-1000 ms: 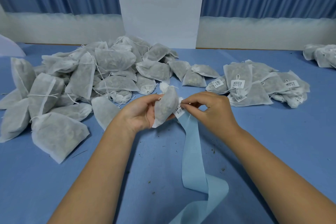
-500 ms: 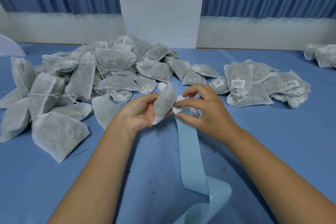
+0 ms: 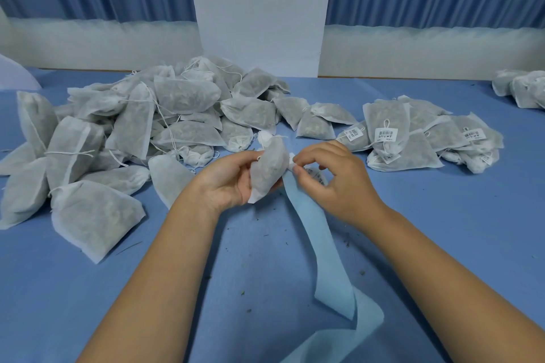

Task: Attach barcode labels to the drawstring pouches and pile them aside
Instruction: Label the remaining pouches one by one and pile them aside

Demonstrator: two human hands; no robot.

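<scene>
Both forearms bare, extended forward, converging at centre. Left grip (image 3: 227, 183): palm turned inward, fingers curled round pouch (image 3: 269, 168). Right grip (image 3: 336, 183): knuckles up, thumb and forefinger pinching label (image 3: 291, 160) against pouch edge.

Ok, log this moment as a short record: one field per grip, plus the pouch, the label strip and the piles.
left grip: holds pouch, fingers curled round it
right grip: pinches small white label at the pouch's right edge
label strip: pale blue, trails from the right grip toward the near table edge, folded over there
unlabelled pile: large, left of the hands
labelled pile: smaller, right of the hands, barcodes showing
table: blue cover, dark crumbs scattered
</scene>
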